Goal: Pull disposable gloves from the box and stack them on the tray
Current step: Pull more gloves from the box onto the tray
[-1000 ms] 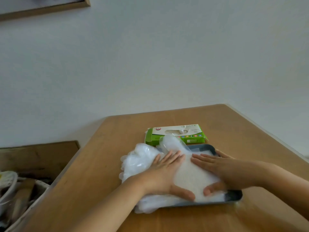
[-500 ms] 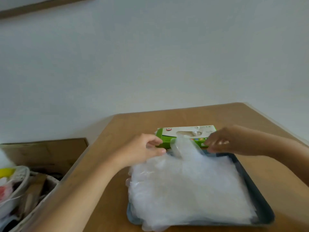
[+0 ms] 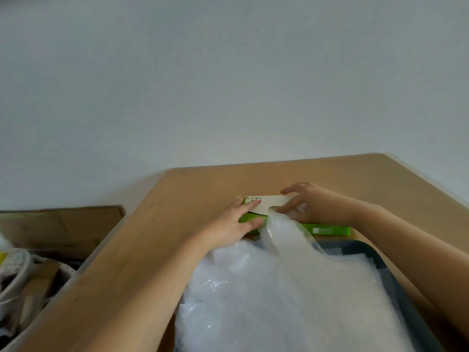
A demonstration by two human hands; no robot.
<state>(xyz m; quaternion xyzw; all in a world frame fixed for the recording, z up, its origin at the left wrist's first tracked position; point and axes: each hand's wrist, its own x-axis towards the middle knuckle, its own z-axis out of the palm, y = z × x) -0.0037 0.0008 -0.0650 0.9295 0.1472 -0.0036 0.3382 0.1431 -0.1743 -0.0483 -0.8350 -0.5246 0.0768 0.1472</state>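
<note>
Many clear plastic gloves [image 3: 291,301] lie heaped on a dark tray [image 3: 403,308] at the near end of a wooden table [image 3: 142,262]. The heap hides nearly all of the tray's floor and its left rim; only the right wall and a strip of the far rim show. Two bare forearms reach forward on either side of the heap, and the left one crosses its near left corner.

A single glove [image 3: 281,232] rises from the far end of the heap as a loose tube. It runs up to the top of a green and white box [image 3: 327,229], which lies flat just beyond the tray's far rim. The tube covers part of the box's green front.

The right grip [image 3: 314,203], a bare hand, pinches the upper end of the single glove between thumb and fingers, with its index finger lifted. It hides the middle of the box's top. The left grip [image 3: 233,224] lies uncurled on the box's left end, fingers straight across the white top and thumb along the green front.

Left of the table and lower down sits a pale basket [image 3: 15,275] of blurred clutter, with brown cardboard [image 3: 63,224] behind it. A plain pale wall [image 3: 228,85] fills the background.
</note>
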